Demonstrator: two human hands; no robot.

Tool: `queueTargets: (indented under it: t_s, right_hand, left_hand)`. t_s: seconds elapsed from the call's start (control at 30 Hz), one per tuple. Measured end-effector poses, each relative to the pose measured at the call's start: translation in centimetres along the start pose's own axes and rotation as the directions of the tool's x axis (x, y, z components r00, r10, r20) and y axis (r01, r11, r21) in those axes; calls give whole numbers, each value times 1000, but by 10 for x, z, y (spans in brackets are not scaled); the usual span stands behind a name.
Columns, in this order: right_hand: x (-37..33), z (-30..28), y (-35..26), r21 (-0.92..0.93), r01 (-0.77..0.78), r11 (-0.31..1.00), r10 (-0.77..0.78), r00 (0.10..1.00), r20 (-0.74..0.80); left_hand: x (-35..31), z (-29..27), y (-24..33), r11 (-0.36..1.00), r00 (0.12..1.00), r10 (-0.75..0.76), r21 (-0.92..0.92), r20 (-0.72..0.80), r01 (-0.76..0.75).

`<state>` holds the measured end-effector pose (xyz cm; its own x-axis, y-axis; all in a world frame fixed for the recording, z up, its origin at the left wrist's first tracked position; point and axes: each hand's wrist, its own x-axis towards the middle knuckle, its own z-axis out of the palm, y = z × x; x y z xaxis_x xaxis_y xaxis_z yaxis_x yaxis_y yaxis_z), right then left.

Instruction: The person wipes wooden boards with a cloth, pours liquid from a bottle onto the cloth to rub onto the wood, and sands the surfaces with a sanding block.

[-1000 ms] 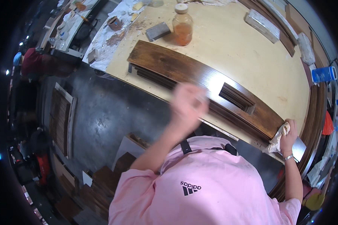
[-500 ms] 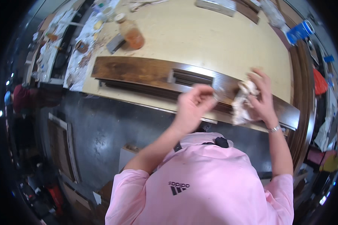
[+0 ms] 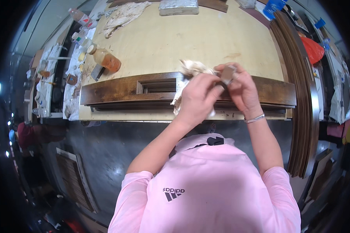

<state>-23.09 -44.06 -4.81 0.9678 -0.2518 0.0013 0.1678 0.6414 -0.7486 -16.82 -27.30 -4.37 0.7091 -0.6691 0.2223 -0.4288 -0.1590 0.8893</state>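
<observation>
My left hand point(image 3: 200, 97) is closed over a crumpled off-white cloth point(image 3: 193, 68), which spreads out above and below it. Its thumb and forefinger reach right, close to my right hand point(image 3: 243, 89). That hand pinches a small flat brownish-grey piece point(image 3: 228, 73), blurred, its exact kind unclear. Both hands are above the right half of a long dark-stained wooden board point(image 3: 118, 89). A rectangular cut-out point(image 3: 158, 86) shows in the board left of the cloth. More dark boards are stacked underneath.
On the pale worktable point(image 3: 151, 42), a jar of orange-brown liquid point(image 3: 105, 59) stands left beside a grey block point(image 3: 97, 72). Farther back lie a stained rag point(image 3: 124, 17) and a silvery wrapped block point(image 3: 179, 7). Long dark mouldings point(image 3: 301, 97) line the right side.
My hands have come together, and the cloth has passed from my right hand to my left. The small piece now shows in my right hand. My view has shifted right.
</observation>
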Motion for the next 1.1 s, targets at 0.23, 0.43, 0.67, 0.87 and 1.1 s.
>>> queueTargets:
  t_s: [0.23, 0.43, 0.67, 0.87, 1.1]
  right_hand:
    - [-45, -10, -6, -359, 194, 913, -349, 828, -439]
    - [-40, 68, 79, -989, 111, 102, -632, 775, 21]
    - [-49, 67, 96, -979, -87, -185, -708, 703, 72]
    - [-96, -77, -3, -808, -590, -7, -909, 340, -240]
    - [-124, -125, -75, -753, -658, -3, -949, 238, -205]
  left_hand:
    - [-7, -62, -44, 756, 937, 223, 560, 267, -340]
    - [22, -159, -71, 889, 954, 251, 429, -165, -159]
    - [15, -187, -115, 719, 966, 249, 653, 77, -237]
    - [26, -184, -114, 744, 962, 253, 615, 105, -262]
    - [29, -181, -108, 770, 974, 198, 596, 114, -226]
